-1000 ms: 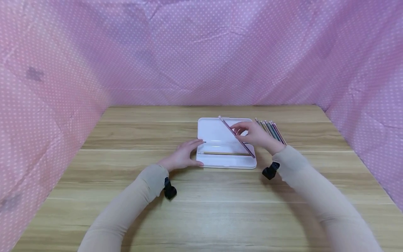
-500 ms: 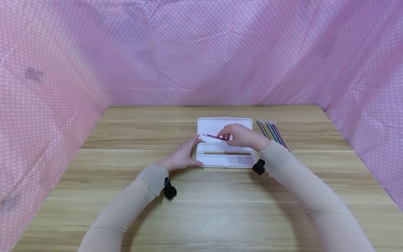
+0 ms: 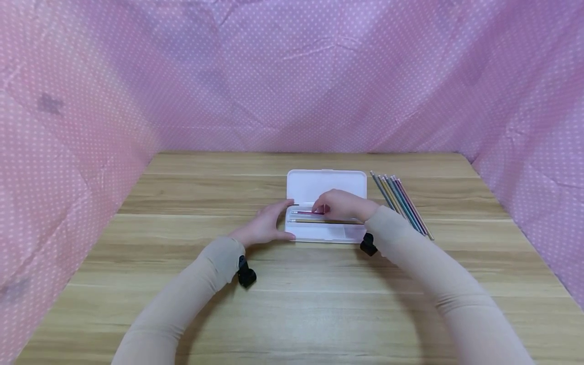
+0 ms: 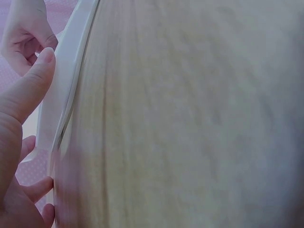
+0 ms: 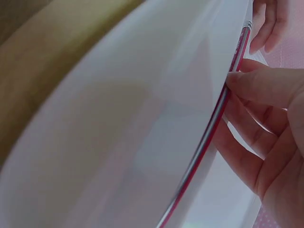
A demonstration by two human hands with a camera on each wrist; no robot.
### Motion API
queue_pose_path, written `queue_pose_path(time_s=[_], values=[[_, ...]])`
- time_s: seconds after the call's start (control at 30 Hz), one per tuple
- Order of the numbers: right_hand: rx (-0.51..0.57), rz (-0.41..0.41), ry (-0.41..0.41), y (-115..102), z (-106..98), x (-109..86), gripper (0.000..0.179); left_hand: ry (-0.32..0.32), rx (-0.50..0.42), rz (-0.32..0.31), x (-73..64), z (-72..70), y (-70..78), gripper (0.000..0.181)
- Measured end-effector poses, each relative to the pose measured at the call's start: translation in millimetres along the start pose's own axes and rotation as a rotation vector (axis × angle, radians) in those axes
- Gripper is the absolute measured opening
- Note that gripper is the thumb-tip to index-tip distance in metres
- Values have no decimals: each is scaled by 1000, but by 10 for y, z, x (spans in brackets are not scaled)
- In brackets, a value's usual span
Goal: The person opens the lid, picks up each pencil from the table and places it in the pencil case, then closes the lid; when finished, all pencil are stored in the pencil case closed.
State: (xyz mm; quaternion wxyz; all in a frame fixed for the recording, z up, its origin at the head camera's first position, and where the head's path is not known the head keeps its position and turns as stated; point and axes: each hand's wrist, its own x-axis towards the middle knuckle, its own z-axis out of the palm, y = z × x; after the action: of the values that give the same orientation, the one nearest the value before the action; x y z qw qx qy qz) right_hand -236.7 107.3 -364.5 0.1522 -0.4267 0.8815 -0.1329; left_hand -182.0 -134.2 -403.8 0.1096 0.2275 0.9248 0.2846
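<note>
A white pencil case [image 3: 307,185] lies with its lid raised back in the head view. My right hand [image 3: 342,204] pinches a red-striped pencil [image 3: 306,213] between thumb and fingers, low in the case's rear part; the hand hides its far end. A silver band shows on that pencil [image 5: 209,130] in the right wrist view. In front of it a gold pencil [image 3: 315,221] lies lengthwise in the case. My left hand [image 3: 262,226] rests against the case's left end, thumb [image 4: 35,83] at the front corner and fingers spread toward the hinge.
Right of the case several pencils [image 3: 399,200] lie side by side and slanted on the wooden table [image 3: 292,304]. My right forearm overlaps their near ends. Pink dotted cloth [image 3: 292,91] hangs around the table's back and sides.
My right hand has lowered the red-striped pencil from a slanted hold over the case to lie nearly level inside it, moving left and toward me. My left hand stays at the case's end.
</note>
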Motion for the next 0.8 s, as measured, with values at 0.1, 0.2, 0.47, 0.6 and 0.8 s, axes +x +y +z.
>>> queue_pose_path(time_s=[0.1,0.2,0.47,0.6,0.8], values=[[3,5,-4,-3,7,0,30,-3,0,-8,7,-6,0,96],[6,7,-13,-4,26,0,31,-5,1,-7,13,-3,-9,97],[49,24,-17,-6,66,-15,27,-4,19,-10,25,7,-15,96],[54,36,-21,-12,65,-17,25,-5,25,-12,21,9,-12,96],[70,60,-15,-1,59,-33,26,-7,34,-12,21,8,-10,96]])
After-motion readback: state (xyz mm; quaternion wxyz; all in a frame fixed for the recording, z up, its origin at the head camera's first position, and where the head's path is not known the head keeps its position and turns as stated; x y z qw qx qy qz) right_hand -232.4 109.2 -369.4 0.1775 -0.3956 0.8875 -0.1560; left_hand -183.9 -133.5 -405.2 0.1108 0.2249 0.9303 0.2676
